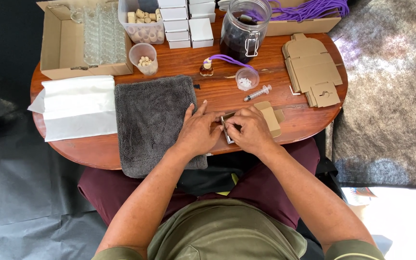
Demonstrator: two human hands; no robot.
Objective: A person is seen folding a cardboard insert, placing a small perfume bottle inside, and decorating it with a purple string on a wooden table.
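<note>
Small kraft carton [268,118] at worktop [169,62] near edge: light, thin card, creases easily. Left hand [198,131] and right hand [251,129] fingers closed on its open end; best gripped by folded edges.

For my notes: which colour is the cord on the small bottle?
Purple; the cord on the small bottle shows best in the head view.

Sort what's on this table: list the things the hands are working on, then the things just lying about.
In hand:
- small brown cardboard box, held by the left hand and right hand

Lying about:
- grey towel
- syringe
- stack of flat box blanks
- dark glass jar
- purple cord
- cup of corks
- white paper
</note>
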